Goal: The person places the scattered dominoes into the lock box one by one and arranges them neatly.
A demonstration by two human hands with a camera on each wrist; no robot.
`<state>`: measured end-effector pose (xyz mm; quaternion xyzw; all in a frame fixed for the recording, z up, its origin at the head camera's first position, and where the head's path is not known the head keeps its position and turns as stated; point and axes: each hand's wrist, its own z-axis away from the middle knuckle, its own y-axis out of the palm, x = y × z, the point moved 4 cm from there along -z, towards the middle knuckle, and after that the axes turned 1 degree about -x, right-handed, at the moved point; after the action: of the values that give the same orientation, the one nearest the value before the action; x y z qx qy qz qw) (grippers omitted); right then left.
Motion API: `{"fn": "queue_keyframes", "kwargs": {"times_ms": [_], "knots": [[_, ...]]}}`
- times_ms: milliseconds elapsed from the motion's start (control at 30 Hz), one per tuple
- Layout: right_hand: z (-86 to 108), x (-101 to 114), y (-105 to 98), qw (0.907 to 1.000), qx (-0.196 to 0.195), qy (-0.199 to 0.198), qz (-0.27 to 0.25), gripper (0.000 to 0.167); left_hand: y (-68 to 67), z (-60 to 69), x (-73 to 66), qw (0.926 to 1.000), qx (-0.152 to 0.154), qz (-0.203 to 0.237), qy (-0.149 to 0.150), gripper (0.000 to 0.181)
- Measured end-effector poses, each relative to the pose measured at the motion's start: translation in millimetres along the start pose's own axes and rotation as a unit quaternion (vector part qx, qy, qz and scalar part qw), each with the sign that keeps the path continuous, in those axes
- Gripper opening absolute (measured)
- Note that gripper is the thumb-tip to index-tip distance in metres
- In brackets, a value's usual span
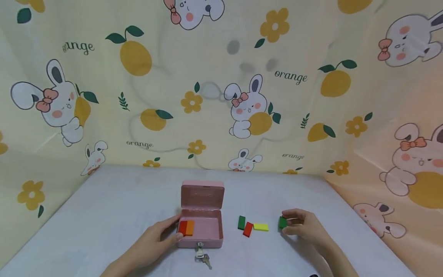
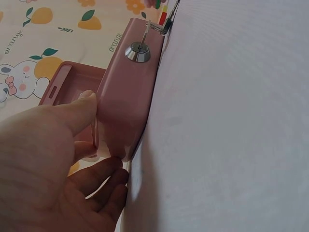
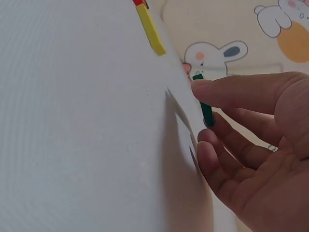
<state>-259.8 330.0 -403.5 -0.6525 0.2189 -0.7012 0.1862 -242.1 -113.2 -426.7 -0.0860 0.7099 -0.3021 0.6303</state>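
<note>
A pink metal box (image 1: 200,244) stands with its lid raised; a red block (image 1: 182,227) and an orange block (image 1: 190,227) lie in its left part. My left hand (image 1: 149,243) holds the box's left side, thumb at the rim and fingers around the wall, as the left wrist view shows of the hand (image 2: 63,145) and box (image 2: 126,92). My right hand (image 1: 309,230) pinches a green block (image 1: 282,222) between thumb and fingers, right of the box. In the right wrist view the hand (image 3: 256,130) has that block (image 3: 205,107) on edge, thumb at its top.
Between box and right hand lie another green block (image 1: 241,222), a red block (image 1: 247,229) and a yellow block (image 1: 260,227). Keys (image 1: 205,260) hang from the lock at the box's front. A patterned cloth (image 1: 214,123) stands behind the white table (image 1: 121,200).
</note>
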Motion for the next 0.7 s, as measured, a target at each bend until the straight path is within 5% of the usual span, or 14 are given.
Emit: {"fn": "queue_keyframes", "kwargs": {"times_ms": [333, 700], "knots": [[6.8, 12, 8, 0.9998, -0.003, 0.004, -0.02, 0.057, 0.0, 1.2, 0.5, 1.0, 0.005, 0.003, 0.004, 0.073], [11.4, 29, 21, 0.9958, 0.031, -0.051, -0.069, 0.058, -1.1, 2.4, -1.5, 1.0, 0.006, 0.007, -0.003, 0.071]]}}
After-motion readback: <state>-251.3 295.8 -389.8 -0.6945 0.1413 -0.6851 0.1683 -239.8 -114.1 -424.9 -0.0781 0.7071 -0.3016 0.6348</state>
